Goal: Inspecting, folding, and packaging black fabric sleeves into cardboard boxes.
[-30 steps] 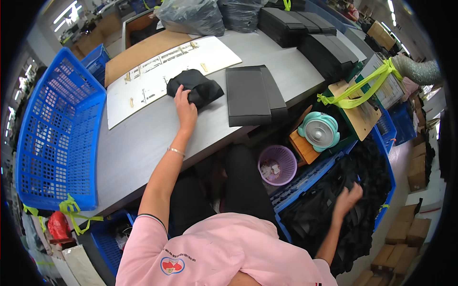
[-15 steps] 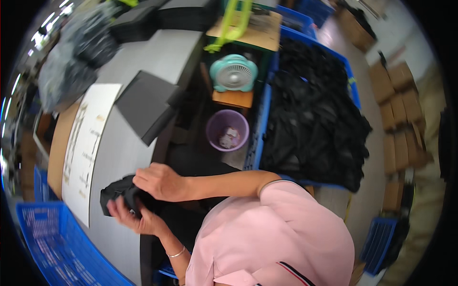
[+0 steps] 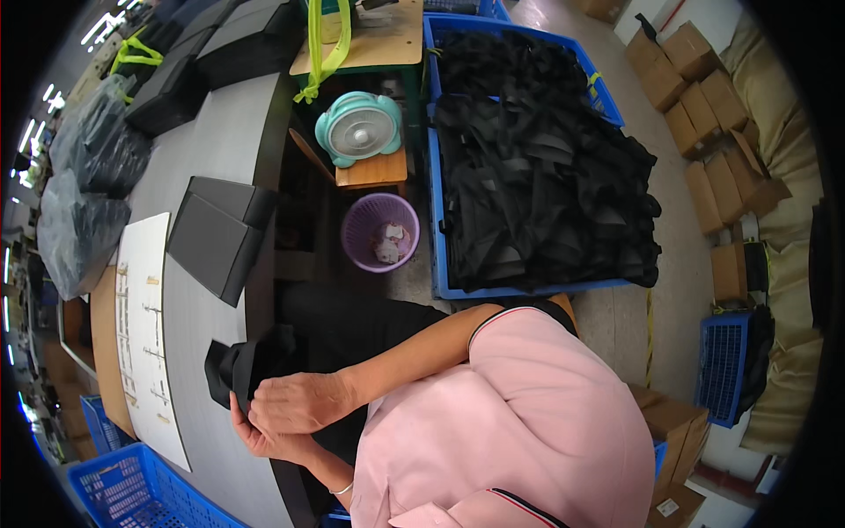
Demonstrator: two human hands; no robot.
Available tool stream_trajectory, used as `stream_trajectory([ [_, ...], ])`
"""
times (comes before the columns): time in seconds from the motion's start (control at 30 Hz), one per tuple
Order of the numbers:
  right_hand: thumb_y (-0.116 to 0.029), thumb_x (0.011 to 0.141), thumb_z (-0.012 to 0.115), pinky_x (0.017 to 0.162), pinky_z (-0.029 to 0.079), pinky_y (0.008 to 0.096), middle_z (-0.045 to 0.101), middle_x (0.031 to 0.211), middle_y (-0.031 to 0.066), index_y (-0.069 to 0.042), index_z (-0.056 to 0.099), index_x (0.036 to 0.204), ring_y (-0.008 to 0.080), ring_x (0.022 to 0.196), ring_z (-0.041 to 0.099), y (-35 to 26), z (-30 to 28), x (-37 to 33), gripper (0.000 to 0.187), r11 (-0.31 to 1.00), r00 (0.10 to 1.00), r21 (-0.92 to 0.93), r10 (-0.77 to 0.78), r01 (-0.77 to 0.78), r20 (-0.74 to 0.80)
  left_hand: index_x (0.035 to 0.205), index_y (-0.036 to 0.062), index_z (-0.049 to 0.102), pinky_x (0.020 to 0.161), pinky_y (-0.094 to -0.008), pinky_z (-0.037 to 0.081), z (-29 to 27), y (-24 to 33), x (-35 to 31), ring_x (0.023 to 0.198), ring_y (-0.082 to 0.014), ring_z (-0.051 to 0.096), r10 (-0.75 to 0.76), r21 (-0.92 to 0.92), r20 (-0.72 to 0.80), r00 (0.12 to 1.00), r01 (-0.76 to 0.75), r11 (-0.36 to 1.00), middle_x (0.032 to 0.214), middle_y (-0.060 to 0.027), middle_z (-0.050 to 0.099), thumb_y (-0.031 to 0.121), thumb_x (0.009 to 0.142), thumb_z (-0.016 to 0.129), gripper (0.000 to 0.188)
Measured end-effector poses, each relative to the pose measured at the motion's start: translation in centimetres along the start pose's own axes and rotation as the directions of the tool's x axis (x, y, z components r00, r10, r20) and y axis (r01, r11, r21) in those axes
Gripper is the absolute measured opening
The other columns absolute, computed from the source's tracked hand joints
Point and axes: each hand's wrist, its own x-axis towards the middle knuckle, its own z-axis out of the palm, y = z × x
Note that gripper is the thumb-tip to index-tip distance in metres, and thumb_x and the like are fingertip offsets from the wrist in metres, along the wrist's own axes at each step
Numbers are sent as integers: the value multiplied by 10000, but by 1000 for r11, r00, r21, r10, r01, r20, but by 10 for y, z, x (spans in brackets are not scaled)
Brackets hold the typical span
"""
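A black fabric piece (image 3: 239,365) lies at the near edge of the grey table (image 3: 207,158). My right hand (image 3: 297,401) rests on its lower part, fingers curled over the cloth. Just below, my left hand (image 3: 258,438), with a thin bracelet on the wrist, grips the same piece from underneath. The two hands touch each other. Part of the fabric is hidden beneath them.
Black flat boxes (image 3: 216,239) and a long white printed sheet (image 3: 143,330) lie on the table. A purple wastebasket (image 3: 380,231), a teal fan (image 3: 358,128), a blue crate of black fabric pieces (image 3: 539,167), a blue basket (image 3: 132,495), grey bags (image 3: 77,224) and cardboard boxes (image 3: 704,88) surround it.
My right hand came over from the blue crate to the black fabric piece and joined my left hand. The piece moved to the table's near edge. The view has swung round.
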Motion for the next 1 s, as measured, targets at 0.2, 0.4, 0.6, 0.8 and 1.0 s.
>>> stream_trajectory([
  [0.2,-130,822,611,614,514,390,663,894,125,-59,658,834,284,786,662,29,24,-42,86,970,930,153,127,-189,345,1068,-38,725,779,-234,468,24,25,-9,834,-108,586,101,267,216,971,-159,951,941,-44,671,-87,892,590,227],
  [0.4,-117,850,631,717,498,325,688,1029,122,-71,651,834,222,904,658,73,34,21,53,481,507,325,315,-814,802,1033,-30,742,718,-201,460,47,36,-36,807,-77,579,-133,3,338,932,140,990,901,-38,650,-115,863,670,203],
  [0.6,-116,894,613,786,467,289,660,1113,119,-69,637,903,188,968,614,87,43,27,53,106,600,648,511,-754,615,1032,4,759,654,-211,440,50,42,-41,751,-104,581,-149,-8,594,791,190,982,846,-54,642,-140,775,699,301],
  [0.8,-115,938,594,854,436,253,632,1198,116,-68,622,972,155,1033,571,75,60,23,64,-308,382,762,722,-569,577,997,36,763,692,-242,443,50,30,-55,805,-136,585,-5,-88,589,808,70,994,832,-43,641,-47,801,725,216],
  [1.0,-127,1007,525,896,411,224,564,1290,105,-46,556,1141,107,1048,521,94,91,-32,159,-130,750,846,406,-518,522,1042,17,703,788,-242,479,38,29,-36,879,-95,591,-250,-85,390,886,305,949,938,-51,641,-17,932,560,184],
])
